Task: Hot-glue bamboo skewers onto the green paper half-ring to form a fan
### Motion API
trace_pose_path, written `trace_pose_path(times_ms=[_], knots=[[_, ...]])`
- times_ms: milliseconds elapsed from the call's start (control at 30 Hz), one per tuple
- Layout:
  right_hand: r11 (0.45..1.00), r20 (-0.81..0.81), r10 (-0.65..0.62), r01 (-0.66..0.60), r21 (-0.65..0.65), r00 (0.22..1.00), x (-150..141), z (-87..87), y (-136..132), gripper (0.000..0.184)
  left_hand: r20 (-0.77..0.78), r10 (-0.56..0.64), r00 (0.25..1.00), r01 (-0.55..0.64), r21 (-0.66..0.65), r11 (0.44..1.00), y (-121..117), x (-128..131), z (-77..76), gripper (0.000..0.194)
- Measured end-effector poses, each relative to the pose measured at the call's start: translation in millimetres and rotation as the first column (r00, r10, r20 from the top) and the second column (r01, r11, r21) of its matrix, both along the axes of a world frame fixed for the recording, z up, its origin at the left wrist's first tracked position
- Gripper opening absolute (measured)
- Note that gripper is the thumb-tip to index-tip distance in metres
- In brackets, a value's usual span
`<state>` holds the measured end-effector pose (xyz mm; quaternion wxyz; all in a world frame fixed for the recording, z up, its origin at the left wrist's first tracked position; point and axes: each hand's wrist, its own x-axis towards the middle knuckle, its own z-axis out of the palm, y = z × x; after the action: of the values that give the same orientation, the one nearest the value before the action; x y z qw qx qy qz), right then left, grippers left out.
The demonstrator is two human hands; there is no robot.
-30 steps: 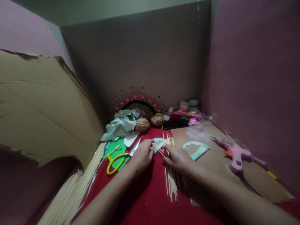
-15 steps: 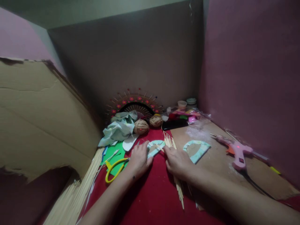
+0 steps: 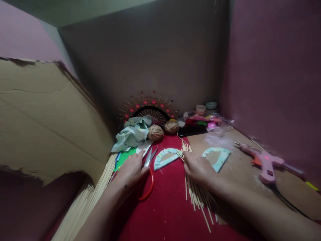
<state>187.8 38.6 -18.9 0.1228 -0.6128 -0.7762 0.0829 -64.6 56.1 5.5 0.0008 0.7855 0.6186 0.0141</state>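
My left hand [image 3: 130, 169] lies on a pair of scissors [image 3: 149, 157], fingers curled over the handle. The blades point away from me and a red handle loop [image 3: 149, 187] sticks out below my palm. My right hand [image 3: 198, 167] rests on a loose bunch of thin wooden sticks [image 3: 198, 195] on the red cloth [image 3: 165, 214], its fingertips closed on the sticks' far ends. Between my hands lies a pale blue half-ring piece [image 3: 165, 157]. A second half-ring piece [image 3: 217, 157] lies just right of my right hand.
A pink glue gun [image 3: 265, 162] with its cord lies at the right on brown card. A big cardboard sheet [image 3: 50, 113] leans at the left above a bundle of long sticks [image 3: 87, 201]. Behind are pale cloth [image 3: 131, 134], two twine balls [image 3: 155, 133], a decorated fan [image 3: 149, 107], a black phone [image 3: 192, 130] and small cups [image 3: 200, 108].
My left hand left the half-ring piece and moved left onto the scissors, which now point away with a red handle showing. My right hand stayed on the sticks, which have spread out.
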Motion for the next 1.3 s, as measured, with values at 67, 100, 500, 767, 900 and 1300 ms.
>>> trace_pose_path(times_ms=[67, 100, 500, 767, 900, 1300], knots=[[1.000, 0.003, 0.003, -0.003, 0.007, 1.000, -0.9, -0.2, -2.0, 0.023, 0.004, -0.024, 1.000, 0.024, -0.044, 0.999, -4.0, -4.6, -2.3, 0.051], [1.000, 0.009, 0.007, -0.007, 0.015, 1.000, -1.5, -0.4, -3.1, 0.023, 0.005, -0.034, 0.999, 0.034, -0.060, 0.998, -5.9, -6.1, -4.4, 0.052], [0.989, 0.000, 0.046, -0.045, 0.140, 0.999, 5.6, 0.4, -4.0, 0.020, 0.007, -0.040, 0.999, 0.039, 0.044, 0.998, -8.9, -6.5, -24.1, 0.052], [0.977, 0.032, 0.080, -0.084, 0.193, 0.996, 8.3, -1.3, -2.4, 0.018, -0.022, -0.014, 1.000, 0.016, 0.080, 0.997, -4.7, -47.1, -25.5, 0.056], [0.913, 0.085, 0.274, -0.287, 0.289, 0.958, -1.2, -5.4, -15.1, 0.017, -0.072, 0.054, 0.996, -0.046, 0.104, 0.994, -4.8, -50.7, -18.8, 0.043], [0.833, 0.176, 0.499, -0.526, 0.172, 0.848, -12.3, 1.4, -35.6, 0.021, 0.131, -0.199, 0.971, 0.185, 0.110, 0.977, -13.0, 5.6, -24.4, 0.046]])
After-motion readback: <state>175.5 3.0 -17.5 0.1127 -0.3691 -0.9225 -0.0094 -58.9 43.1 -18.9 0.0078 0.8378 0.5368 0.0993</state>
